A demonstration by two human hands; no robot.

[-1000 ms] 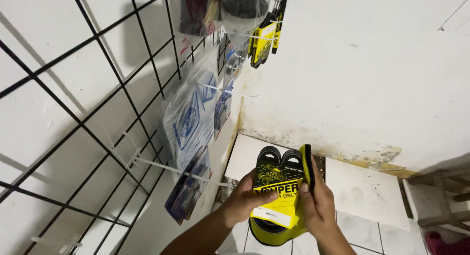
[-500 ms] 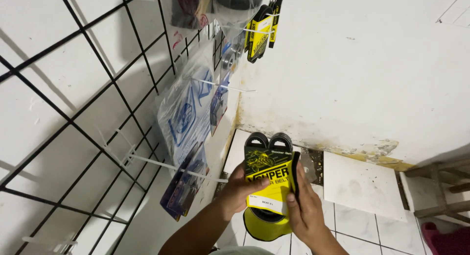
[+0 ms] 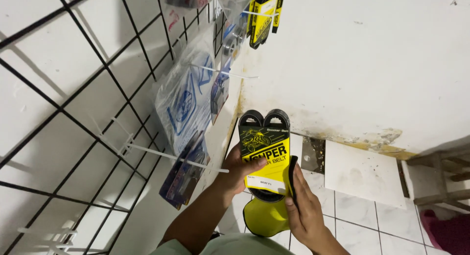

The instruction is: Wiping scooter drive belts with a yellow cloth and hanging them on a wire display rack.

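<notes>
A: What moved since a sec ago?

B: The belt pack (image 3: 265,159) came up higher and a bit to the left, nearer the wire rack (image 3: 98,113). Both hands went up w/ it.

A: Where's the pack now?

B: Up in the air, between the two hands, standing upright. Two black belt loops poke out the top. A yellow bag (image 3: 267,217) hangs just under it.

A: How are the hands?

B: Left hand (image 3: 240,169) is on the pack's left side, thumb pressed on the front, fingers behind. It's closed tight on the pack. Right hand (image 3: 306,206) is on the pack's right edge, lower down, fingers straight and flat along the black belt edge. It also pinches the pack, I think, but looser. Both arms reach up from below.

A: What could go wrong?

B: The right hand only has the thin edge, so the pack could slip or twist. Also a white peg (image 3: 176,157) sticks out just left of the left hand. It could poke the hand, or bump the clear bags (image 3: 183,105) hanging there & knock them off. If the pack drops, it falls far down to the tile floor (image 3: 362,220).
</notes>
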